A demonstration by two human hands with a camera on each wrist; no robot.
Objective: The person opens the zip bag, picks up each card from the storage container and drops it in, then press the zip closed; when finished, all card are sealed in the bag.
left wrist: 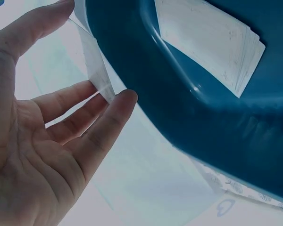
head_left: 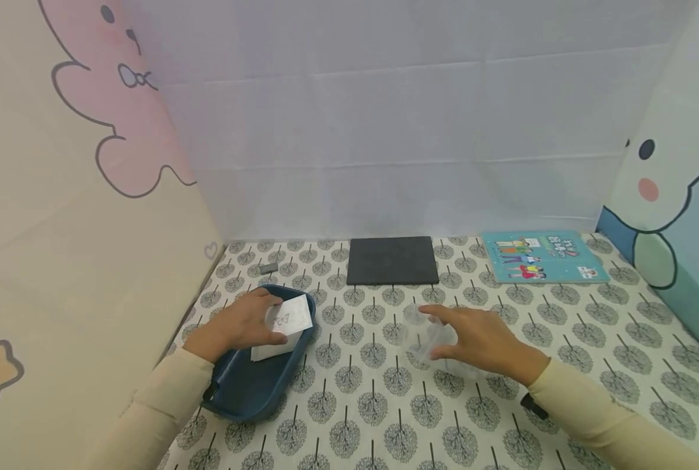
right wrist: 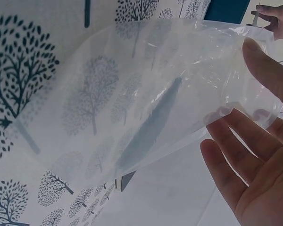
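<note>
My left hand (head_left: 245,321) pinches a thin white card (head_left: 293,316) by its edges, thumb on one side and fingertips on the other. A small line drawing shows on the card's face. It is held over a dark blue tray (head_left: 249,388), in which a stack of white cards (left wrist: 203,35) lies. To the right, my right hand (head_left: 485,343) grips a clear plastic bag (head_left: 415,334) near one end between thumb and fingers. In the right wrist view the see-through bag (right wrist: 146,94) spreads away from the fingertips, and the tree-print cloth shows through it.
A flat black panel (head_left: 393,261) lies at the back centre of the table. Right of it is a turquoise booklet (head_left: 545,258) with printed figures. Behind the tray sits a small grey block (head_left: 269,268). Cloth walls (head_left: 384,117) enclose the back and sides.
</note>
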